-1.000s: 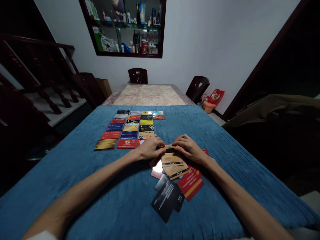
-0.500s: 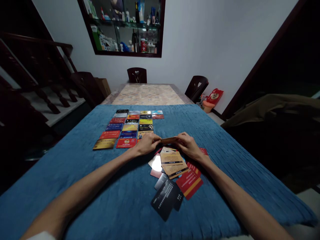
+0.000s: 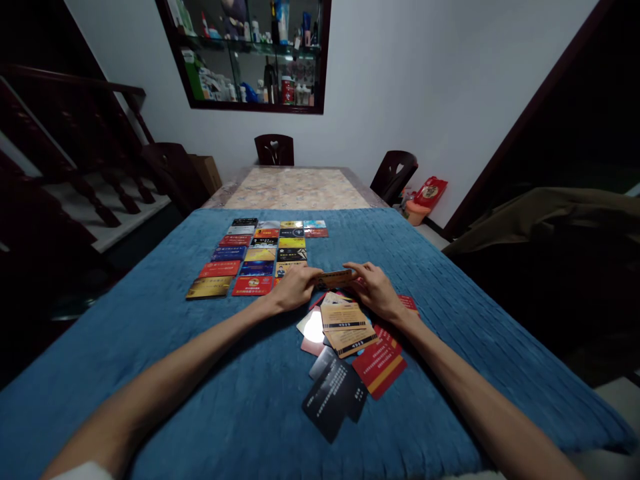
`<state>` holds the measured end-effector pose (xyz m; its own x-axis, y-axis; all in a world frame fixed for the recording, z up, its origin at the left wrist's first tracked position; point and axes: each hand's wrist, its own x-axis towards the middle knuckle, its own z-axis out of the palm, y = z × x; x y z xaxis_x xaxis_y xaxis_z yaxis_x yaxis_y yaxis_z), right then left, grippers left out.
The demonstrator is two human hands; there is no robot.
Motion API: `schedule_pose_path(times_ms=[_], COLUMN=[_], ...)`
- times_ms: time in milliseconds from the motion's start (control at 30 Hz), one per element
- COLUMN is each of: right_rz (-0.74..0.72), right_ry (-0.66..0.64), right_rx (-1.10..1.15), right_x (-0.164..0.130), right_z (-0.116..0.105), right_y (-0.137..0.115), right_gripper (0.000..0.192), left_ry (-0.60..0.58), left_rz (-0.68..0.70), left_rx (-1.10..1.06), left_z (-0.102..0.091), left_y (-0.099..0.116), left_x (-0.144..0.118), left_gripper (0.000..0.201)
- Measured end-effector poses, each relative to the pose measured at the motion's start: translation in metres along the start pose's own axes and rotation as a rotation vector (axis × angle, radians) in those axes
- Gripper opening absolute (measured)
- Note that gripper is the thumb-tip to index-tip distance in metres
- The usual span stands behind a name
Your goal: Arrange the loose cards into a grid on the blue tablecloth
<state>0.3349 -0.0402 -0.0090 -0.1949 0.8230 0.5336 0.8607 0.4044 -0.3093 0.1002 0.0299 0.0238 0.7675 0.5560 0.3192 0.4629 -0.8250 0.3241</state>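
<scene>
Above a loose pile, a tan plastic card (image 3: pixel 334 279) is held up with part of its printed face visible. My left hand (image 3: pixel 296 287) pinches its left end between thumb and fingers. At the other end, the thumb and fingers of my right hand (image 3: pixel 374 289) close around the card's edge. Beneath both hands lies the overlapping pile, with tan cards (image 3: pixel 344 317) on top, red cards (image 3: pixel 379 368) on the right and dark cards (image 3: pixel 331 399) nearest me. To the left, several cards (image 3: pixel 257 268) are laid out in columns, some partly covered by my left hand.
A blue cloth (image 3: pixel 215 373) covers the near part of the table. Beyond it shows a patterned tabletop (image 3: pixel 300 187). Dark chairs (image 3: pixel 274 151) stand around the far end. A red bag (image 3: pixel 431 193) sits on the floor at the right, and a stair railing (image 3: pixel 70 80) is at the left.
The held card has tilted so more of its face shows, its left end slightly lower. My right fingers have shifted a little at its edge. The pile and the columns are unchanged.
</scene>
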Motion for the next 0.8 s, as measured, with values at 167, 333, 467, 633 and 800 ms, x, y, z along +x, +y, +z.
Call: schedule_pose_path(times_ms=[167, 333, 467, 633, 800], right_rz=[-0.011, -0.048, -0.108, -0.152, -0.158], right_ry=[0.027, 0.06, 0.084, 0.079, 0.092], right_rx=[-0.013, -0.016, -0.088, -0.183, -0.224], right_x=[0.0, 0.0, 0.001, 0.003, 0.003], right_z=[-0.002, -0.005, -0.008, -0.009, -0.009], right_y=[-0.003, -0.006, -0.01, -0.014, -0.014], right_gripper=[0.038, 0.037, 0.038, 0.039, 0.041], left_ry=[0.024, 0.105, 0.116, 0.136, 0.142], left_rz=[-0.004, -0.02, -0.041, -0.052, -0.069], left_rx=[-0.023, -0.068, -0.059, -0.069, -0.078], left_z=[0.002, 0.002, -0.001, -0.003, -0.005], left_y=[0.0, -0.001, -0.002, -0.002, -0.002], left_x=[-0.001, -0.001, 0.0, 0.0, 0.001], left_gripper=[0.032, 0.034, 0.034, 0.034, 0.036])
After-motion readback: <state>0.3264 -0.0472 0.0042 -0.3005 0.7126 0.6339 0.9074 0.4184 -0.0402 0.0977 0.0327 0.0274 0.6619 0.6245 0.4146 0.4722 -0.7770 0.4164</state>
